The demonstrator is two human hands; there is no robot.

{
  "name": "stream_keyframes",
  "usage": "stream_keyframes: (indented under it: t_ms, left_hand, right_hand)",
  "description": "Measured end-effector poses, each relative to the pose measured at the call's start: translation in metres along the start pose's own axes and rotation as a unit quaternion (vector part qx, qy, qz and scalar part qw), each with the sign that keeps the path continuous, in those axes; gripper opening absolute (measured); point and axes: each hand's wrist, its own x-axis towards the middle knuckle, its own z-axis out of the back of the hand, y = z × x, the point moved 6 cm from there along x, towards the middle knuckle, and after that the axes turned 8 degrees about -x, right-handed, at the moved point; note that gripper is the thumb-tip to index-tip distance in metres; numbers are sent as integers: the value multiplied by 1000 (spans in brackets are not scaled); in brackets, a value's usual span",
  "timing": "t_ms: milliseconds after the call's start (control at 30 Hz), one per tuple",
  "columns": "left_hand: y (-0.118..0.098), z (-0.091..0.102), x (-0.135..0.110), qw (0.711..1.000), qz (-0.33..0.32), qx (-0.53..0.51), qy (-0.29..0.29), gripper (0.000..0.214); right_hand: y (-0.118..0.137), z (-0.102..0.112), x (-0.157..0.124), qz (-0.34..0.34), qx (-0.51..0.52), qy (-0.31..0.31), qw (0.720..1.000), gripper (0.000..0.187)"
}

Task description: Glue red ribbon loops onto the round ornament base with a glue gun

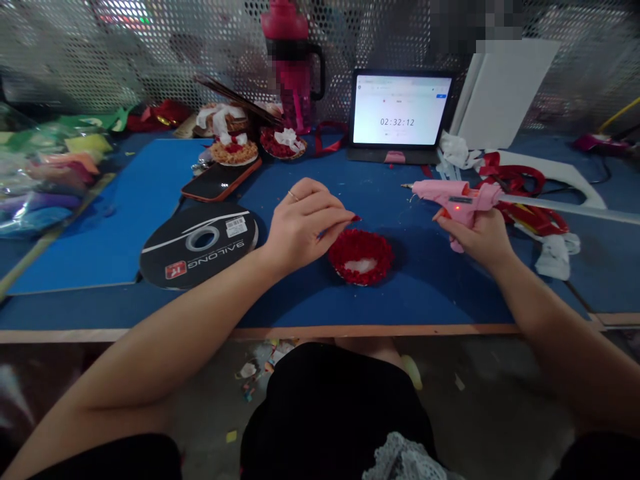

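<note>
My left hand (305, 223) is closed in a pinch, with a small dark red piece (355, 218) at its fingertips. Just below those fingertips, a round red ruffled piece (383, 257) with a pale centre lies on the blue table. My right hand (477, 233) grips a pink glue gun (445, 193), its nozzle aimed left and a small red light lit on its side. A long glue stick (565, 205) sticks out of the gun's back end. Left of my left hand lies a black ribbon spool (200, 243).
A phone (220, 180), decorated round pieces (235, 153) and a pink bottle (295, 67) stand at the back left. A tablet (400, 107) shows a timer. Red ribbon (515, 177) lies at the right, bagged materials (45, 180) at the far left. The table's front edge (375, 330) is near my lap.
</note>
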Motion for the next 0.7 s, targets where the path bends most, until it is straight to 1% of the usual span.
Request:
stream_keyframes:
  t_ms: [67,133,200,267,300,333,400,467,500,533,567,633,667,700]
  left_hand:
    - [-8,4,0,991,-110,75,6,7]
    - [-13,6,-2,977,-178,120,19,9]
    - [-17,7,-4,967,-207,145,36,11]
    - [-18,7,-4,965,-201,156,66,15]
    - [-18,6,-3,966,-190,156,87,17]
    - [-17,5,-3,967,-175,152,110,18]
    - [-17,3,-1,967,-156,142,143,18]
    - [-19,2,1,966,-164,140,145,18]
    - [-21,2,2,964,-173,142,141,18]
    - [-21,1,3,963,-177,144,142,19]
    - [-21,0,3,963,-173,144,150,21]
    - [-19,-3,4,964,-150,132,177,22]
    - [-19,-4,4,965,-144,124,184,22]
    - [-20,-4,4,965,-150,117,180,21]
  right_hand:
    - [-8,-2,4,-32,-37,23,999,25]
    - [-14,-7,7,-67,-83,59,993,35]
    - [-19,-12,7,-88,-125,90,984,40]
    - [-21,-13,7,-84,-141,97,982,37]
    - [-21,-10,6,-73,-150,86,982,34]
    - [-21,-6,4,-55,-165,64,983,32]
    - [-16,7,-5,-5,-203,-2,979,34]
    - [-7,23,-20,33,-248,-74,965,33]
    - [-2,31,-29,39,-266,-106,957,32]
    - [7,37,-37,50,-280,-130,950,30]
    - [18,40,-45,78,-282,-150,944,29]
    - [49,42,-57,175,-235,-175,940,27]
    - [63,37,-59,211,-204,-148,944,22]
    - [78,33,-60,255,-176,-138,941,18]
